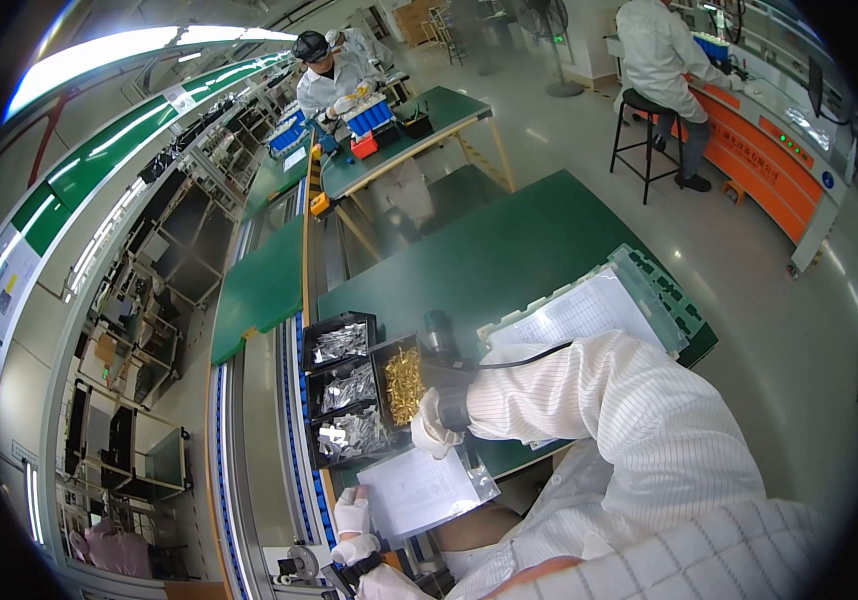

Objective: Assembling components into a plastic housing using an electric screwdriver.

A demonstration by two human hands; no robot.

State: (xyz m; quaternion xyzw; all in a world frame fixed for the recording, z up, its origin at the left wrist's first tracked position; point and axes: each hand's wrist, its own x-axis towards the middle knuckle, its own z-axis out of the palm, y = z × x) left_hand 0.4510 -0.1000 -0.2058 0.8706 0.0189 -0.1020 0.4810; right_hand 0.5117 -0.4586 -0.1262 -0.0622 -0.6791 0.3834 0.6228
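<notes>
My left hand (352,520), in a white glove with bare fingertips, is at the left edge of a printed sheet of paper (414,497) in a clear sleeve. Its fingers are closed at that edge. My right hand (435,428), also gloved, hovers by the near end of a black bin (380,365) of small brass-coloured parts (404,385). The right fingers are curled, and what they hold, if anything, is hidden. Left of the brass parts, several black bins hold silvery metal pieces (349,388). A dark band wraps my right wrist.
A roller conveyor (294,470) runs along the left. On the green tabletop (509,250) lie a pale green plastic tray (649,290) and printed papers (589,312). Further off, a co-worker (334,85) stands by blue crates (369,115); another person (664,60) sits at an orange bench (749,150).
</notes>
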